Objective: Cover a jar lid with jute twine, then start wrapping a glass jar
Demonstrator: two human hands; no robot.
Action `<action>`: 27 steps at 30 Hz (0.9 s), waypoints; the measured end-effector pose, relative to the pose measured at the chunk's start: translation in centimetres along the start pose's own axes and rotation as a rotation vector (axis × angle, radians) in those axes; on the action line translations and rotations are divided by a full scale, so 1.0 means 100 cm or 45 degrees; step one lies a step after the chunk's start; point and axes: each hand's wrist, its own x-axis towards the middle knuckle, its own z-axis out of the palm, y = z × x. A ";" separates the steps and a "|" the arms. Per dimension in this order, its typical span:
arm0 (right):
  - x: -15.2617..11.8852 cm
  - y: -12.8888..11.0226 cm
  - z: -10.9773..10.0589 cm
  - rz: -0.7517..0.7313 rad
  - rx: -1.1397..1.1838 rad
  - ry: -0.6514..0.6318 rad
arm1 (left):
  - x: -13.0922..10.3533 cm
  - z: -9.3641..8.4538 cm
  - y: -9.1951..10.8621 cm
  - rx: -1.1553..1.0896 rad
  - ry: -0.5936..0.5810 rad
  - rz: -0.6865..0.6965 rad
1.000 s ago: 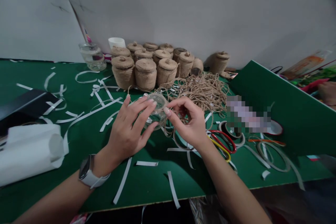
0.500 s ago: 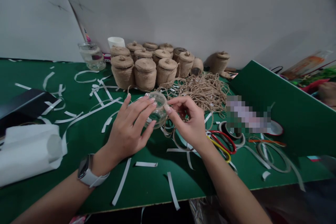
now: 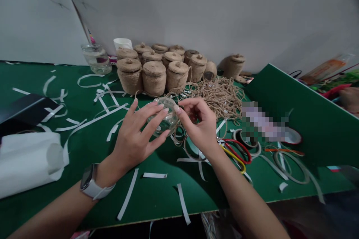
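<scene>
A small clear glass jar (image 3: 167, 121) is tilted between my hands above the green table. My left hand (image 3: 140, 129) lies over its left side, with the fingers curved round it and the thumb at its lower edge. My right hand (image 3: 198, 123) is at the jar's right edge, thumb and index finger pinched together there; what they pinch is too small to make out. Behind and to the right lies a loose heap of brown twine (image 3: 221, 97). Twine-wrapped jars with lids (image 3: 154, 78) stand in rows behind the glass jar.
White strips (image 3: 183, 203) lie scattered over the green table (image 3: 157, 201). Scissors with red and yellow handles (image 3: 238, 151) and tape rolls (image 3: 246, 138) are at right, before a green panel (image 3: 303, 119). A white roll (image 3: 30, 162) lies at left; a larger glass jar (image 3: 97, 59) stands behind.
The glass jar has turned and tilted slightly between my hands. My left fingers and thumb have shifted on it, and my right hand has moved slightly left. The view has shifted a little.
</scene>
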 end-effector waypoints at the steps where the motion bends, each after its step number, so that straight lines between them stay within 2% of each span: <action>1: -0.001 0.000 0.000 -0.002 -0.001 -0.002 | 0.000 0.000 0.001 0.014 -0.006 0.001; 17: -0.003 0.002 -0.002 0.040 -0.015 -0.021 | 0.003 -0.001 0.001 0.047 -0.022 0.048; 21: -0.004 0.001 -0.003 0.061 0.001 -0.066 | 0.003 0.001 -0.003 -0.058 0.021 -0.026; 27: -0.006 -0.004 -0.006 0.052 0.025 -0.112 | 0.000 -0.001 -0.005 0.010 0.120 0.021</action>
